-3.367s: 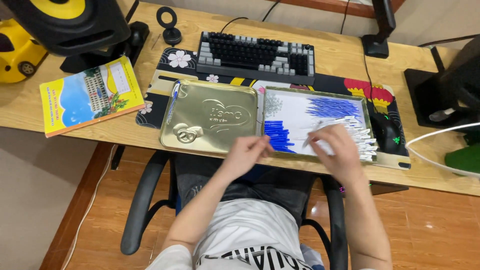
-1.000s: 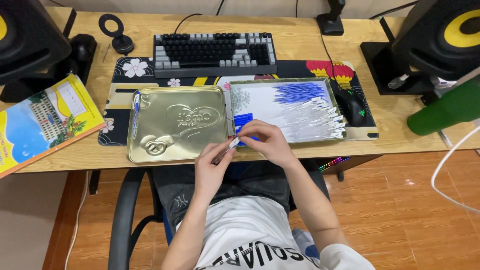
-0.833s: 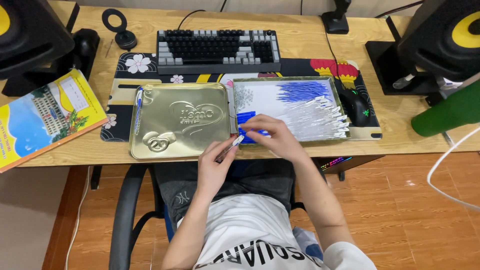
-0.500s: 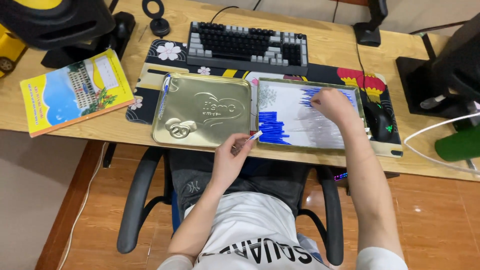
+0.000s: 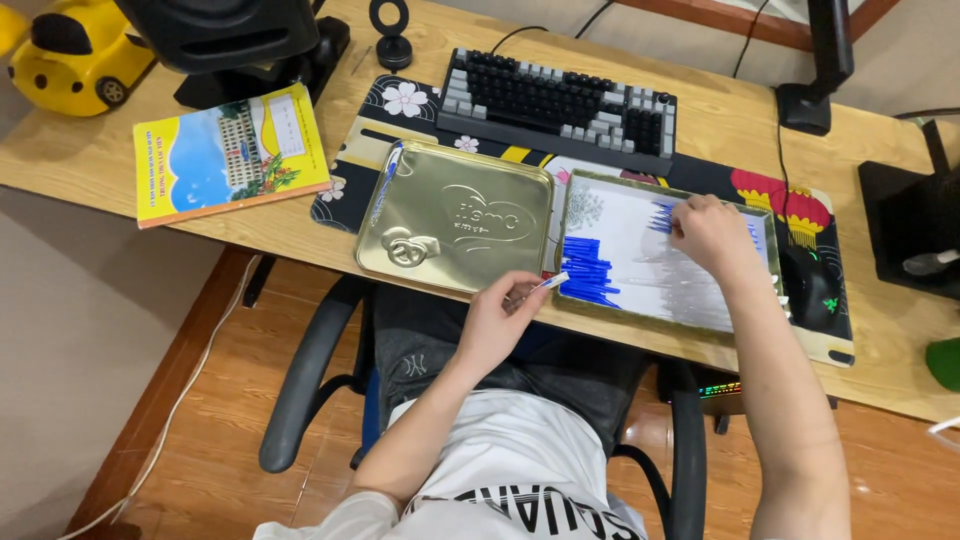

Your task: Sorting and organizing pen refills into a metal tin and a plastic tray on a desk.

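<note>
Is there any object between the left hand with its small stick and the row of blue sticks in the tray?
Nothing visible does. The left hand pinches a small stick whose tip is just beside the blue sticks at the near left of the tray. The right hand works farther back.

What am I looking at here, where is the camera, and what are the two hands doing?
There is no machine: a seated person works with bare hands, filmed from a camera on their head looking down. On the wooden desk lie a gold tin lid and beside it an open tin tray holding small blue sticks and pale ones. The left hand pinches one thin stick at the tray's near edge. The right hand reaches into the tray's far part, on another blue cluster. Around them: a keyboard, a yellow book, a mouse.
</note>
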